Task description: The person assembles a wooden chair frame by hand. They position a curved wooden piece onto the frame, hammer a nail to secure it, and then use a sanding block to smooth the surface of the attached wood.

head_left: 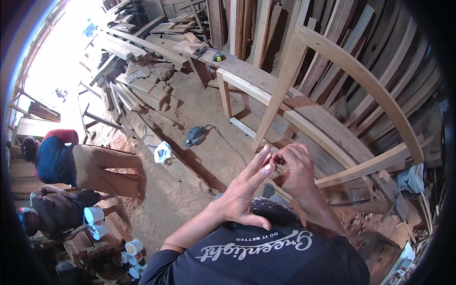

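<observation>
In front of my chest, my left hand (243, 192) is open, with its fingers stretched forward and its thumb apart. My right hand (295, 170) is closed, its fingers curled and pinched together close to the left fingertips. Whatever it might hold is hidden or too small to make out. Just beyond my hands, a pale wooden frame (276, 97) with upright legs and rails stands against a long workbench (323, 118). Its long upper rail (361, 69) reaches to the right and appears curved near the rim.
A blue power tool (194, 136) with a cable lies on the dusty floor. A tape measure (218, 57) rests on the bench. Planks (332, 42) lean behind it. A white bag (162, 152) lies by a long board. Two people (57, 159) bend at left near white buckets (94, 214).
</observation>
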The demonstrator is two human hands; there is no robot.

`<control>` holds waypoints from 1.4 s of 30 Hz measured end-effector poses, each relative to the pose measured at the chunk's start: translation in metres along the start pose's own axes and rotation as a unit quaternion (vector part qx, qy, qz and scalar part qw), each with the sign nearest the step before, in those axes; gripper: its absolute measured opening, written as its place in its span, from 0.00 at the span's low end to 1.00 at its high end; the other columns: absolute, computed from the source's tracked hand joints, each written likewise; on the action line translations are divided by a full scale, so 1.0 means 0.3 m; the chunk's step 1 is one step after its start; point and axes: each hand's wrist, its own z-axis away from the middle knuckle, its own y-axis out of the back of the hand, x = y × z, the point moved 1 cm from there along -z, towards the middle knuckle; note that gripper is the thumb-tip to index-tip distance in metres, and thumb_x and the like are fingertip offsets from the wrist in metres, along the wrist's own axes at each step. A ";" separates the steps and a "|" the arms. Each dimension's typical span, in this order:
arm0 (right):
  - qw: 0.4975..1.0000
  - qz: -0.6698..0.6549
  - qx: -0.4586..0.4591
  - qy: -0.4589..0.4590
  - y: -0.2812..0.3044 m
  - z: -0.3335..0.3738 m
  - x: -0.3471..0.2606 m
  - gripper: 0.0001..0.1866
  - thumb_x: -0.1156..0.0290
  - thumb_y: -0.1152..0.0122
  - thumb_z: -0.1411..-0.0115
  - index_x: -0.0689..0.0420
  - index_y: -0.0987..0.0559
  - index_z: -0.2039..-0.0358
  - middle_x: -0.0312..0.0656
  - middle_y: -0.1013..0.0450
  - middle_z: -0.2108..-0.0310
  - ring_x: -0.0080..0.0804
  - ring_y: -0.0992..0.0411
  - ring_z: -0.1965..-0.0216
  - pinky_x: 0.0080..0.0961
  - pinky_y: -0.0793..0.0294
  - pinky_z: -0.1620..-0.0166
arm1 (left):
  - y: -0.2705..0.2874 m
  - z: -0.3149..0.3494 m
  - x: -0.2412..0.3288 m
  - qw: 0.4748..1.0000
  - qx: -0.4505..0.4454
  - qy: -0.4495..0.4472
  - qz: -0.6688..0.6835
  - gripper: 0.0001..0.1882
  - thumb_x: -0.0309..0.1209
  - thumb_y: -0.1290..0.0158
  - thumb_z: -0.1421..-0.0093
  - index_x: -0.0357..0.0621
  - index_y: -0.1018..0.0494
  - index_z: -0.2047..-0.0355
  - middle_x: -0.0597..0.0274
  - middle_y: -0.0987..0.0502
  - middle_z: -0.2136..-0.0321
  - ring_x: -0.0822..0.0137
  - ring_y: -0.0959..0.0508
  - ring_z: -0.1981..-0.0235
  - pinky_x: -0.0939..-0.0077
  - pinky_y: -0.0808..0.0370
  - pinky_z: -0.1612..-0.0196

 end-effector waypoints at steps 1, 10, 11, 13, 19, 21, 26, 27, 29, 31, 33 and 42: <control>1.000 -0.003 0.011 0.002 -0.002 0.001 0.001 0.06 0.70 0.34 0.49 0.54 0.24 0.75 0.35 0.28 0.78 0.37 0.26 0.73 0.38 0.29 0.56 | -0.001 -0.001 -0.001 1.000 -0.004 0.002 -0.008 0.65 0.68 0.34 0.53 0.54 0.54 0.24 0.29 0.61 0.27 0.31 0.52 0.26 0.43 0.43 0.30; 0.998 0.003 0.065 -0.008 -0.014 0.035 0.008 0.08 0.72 0.33 0.52 0.52 0.26 0.75 0.35 0.30 0.78 0.37 0.27 0.73 0.38 0.28 0.59 | -0.037 -0.016 -0.022 0.999 0.003 -0.013 0.033 0.64 0.68 0.34 0.52 0.58 0.56 0.24 0.31 0.64 0.26 0.32 0.56 0.26 0.40 0.46 0.29; 0.998 0.005 0.067 -0.009 -0.012 0.039 0.006 0.08 0.72 0.33 0.52 0.52 0.26 0.75 0.35 0.30 0.78 0.37 0.27 0.73 0.38 0.28 0.59 | -0.041 -0.018 -0.026 0.999 0.003 -0.016 0.039 0.64 0.68 0.35 0.52 0.59 0.56 0.24 0.31 0.64 0.26 0.31 0.57 0.26 0.40 0.46 0.29; 0.997 -0.005 0.070 0.005 -0.010 0.049 -0.005 0.08 0.73 0.33 0.53 0.52 0.26 0.75 0.35 0.30 0.77 0.38 0.26 0.72 0.39 0.27 0.58 | -0.047 -0.024 -0.034 0.999 -0.007 -0.021 0.050 0.65 0.67 0.34 0.52 0.60 0.57 0.23 0.32 0.66 0.26 0.32 0.58 0.25 0.39 0.48 0.29; 0.994 -0.058 0.088 0.024 0.011 0.084 -0.031 0.08 0.74 0.33 0.54 0.53 0.25 0.74 0.38 0.27 0.75 0.43 0.26 0.70 0.41 0.26 0.56 | -0.082 -0.048 -0.009 0.950 0.073 0.069 0.295 0.68 0.77 0.44 0.53 0.68 0.68 0.23 0.40 0.73 0.25 0.36 0.59 0.25 0.39 0.51 0.28; 0.993 -0.077 0.095 -0.002 0.030 0.093 -0.026 0.08 0.74 0.33 0.54 0.54 0.25 0.75 0.39 0.27 0.75 0.43 0.26 0.70 0.41 0.26 0.57 | -0.083 -0.053 0.011 0.898 0.109 0.107 0.412 0.65 0.84 0.55 0.53 0.76 0.72 0.24 0.49 0.74 0.24 0.39 0.58 0.24 0.41 0.48 0.28; 0.988 -0.054 0.133 -0.054 0.072 0.093 -0.028 0.05 0.75 0.32 0.48 0.56 0.22 0.72 0.39 0.25 0.73 0.41 0.26 0.69 0.38 0.27 0.58 | -0.066 -0.065 0.030 0.765 0.166 0.131 0.608 0.62 0.83 0.60 0.48 0.74 0.75 0.25 0.51 0.74 0.23 0.39 0.59 0.24 0.58 0.50 0.27; 0.987 -0.060 0.137 -0.065 0.077 0.093 -0.034 0.05 0.75 0.32 0.46 0.57 0.21 0.71 0.40 0.24 0.72 0.41 0.26 0.68 0.38 0.26 0.56 | -0.062 -0.067 0.025 0.742 0.167 0.121 0.638 0.62 0.83 0.60 0.48 0.74 0.75 0.24 0.51 0.74 0.23 0.39 0.59 0.24 0.59 0.51 0.26; 0.984 -0.071 0.127 -0.099 0.086 0.092 -0.048 0.04 0.76 0.32 0.44 0.58 0.20 0.70 0.41 0.22 0.69 0.42 0.25 0.65 0.39 0.25 0.52 | -0.061 -0.068 0.019 0.733 0.166 0.122 0.648 0.62 0.84 0.60 0.48 0.74 0.75 0.25 0.50 0.75 0.23 0.39 0.59 0.24 0.58 0.52 0.26; 0.985 -0.059 0.127 -0.105 0.094 0.090 -0.061 0.04 0.77 0.31 0.45 0.58 0.19 0.68 0.41 0.20 0.68 0.41 0.24 0.64 0.38 0.25 0.51 | -0.066 -0.066 0.018 0.752 0.159 0.129 0.627 0.63 0.84 0.61 0.49 0.74 0.76 0.25 0.49 0.75 0.24 0.38 0.59 0.24 0.57 0.53 0.26; 0.985 -0.043 0.132 -0.101 0.100 0.085 -0.067 0.05 0.77 0.31 0.45 0.58 0.17 0.67 0.41 0.19 0.67 0.39 0.23 0.64 0.38 0.26 0.51 | -0.078 -0.064 0.021 0.788 0.151 0.132 0.581 0.63 0.84 0.61 0.49 0.73 0.76 0.25 0.48 0.75 0.24 0.38 0.58 0.24 0.55 0.54 0.25; 0.987 0.018 0.146 -0.069 0.101 0.070 -0.077 0.05 0.76 0.29 0.46 0.57 0.16 0.68 0.39 0.19 0.70 0.37 0.22 0.68 0.38 0.27 0.51 | -0.094 -0.055 -0.008 0.902 0.084 0.070 0.418 0.67 0.86 0.58 0.53 0.72 0.75 0.25 0.37 0.70 0.25 0.31 0.54 0.26 0.41 0.57 0.26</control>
